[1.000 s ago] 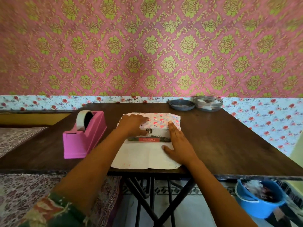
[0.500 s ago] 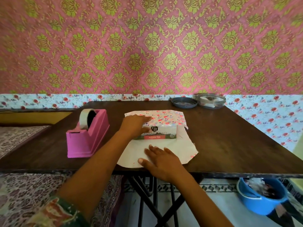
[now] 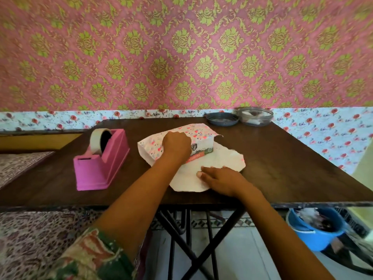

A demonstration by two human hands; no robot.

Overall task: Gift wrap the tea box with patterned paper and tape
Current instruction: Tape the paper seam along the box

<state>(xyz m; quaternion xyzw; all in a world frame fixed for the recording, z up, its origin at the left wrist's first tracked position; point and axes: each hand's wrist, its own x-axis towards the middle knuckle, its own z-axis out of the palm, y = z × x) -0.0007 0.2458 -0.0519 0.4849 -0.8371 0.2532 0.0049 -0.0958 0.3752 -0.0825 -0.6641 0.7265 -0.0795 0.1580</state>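
Note:
The tea box (image 3: 202, 151) lies askew near the middle of the dark wooden table (image 3: 282, 168), its labelled side facing me. Patterned paper (image 3: 198, 132) is folded over its top and left end. The paper's white underside (image 3: 220, 156) spreads in front of the box. My left hand (image 3: 176, 145) rests on top of the box and presses the folded flap down. Nearer the table's front edge, my right hand (image 3: 221, 177) lies flat on the white paper with its fingers pointing left.
A pink tape dispenser (image 3: 101, 164) with a roll of tape (image 3: 97, 141) stands left of the paper. Two shallow round dishes (image 3: 222, 118) (image 3: 255, 116) sit at the back edge. A blue bucket (image 3: 314, 231) is on the floor under the table's right side.
My right hand left the box's right side and came down onto the white paper in front. The box and paper turned askew under my left hand.

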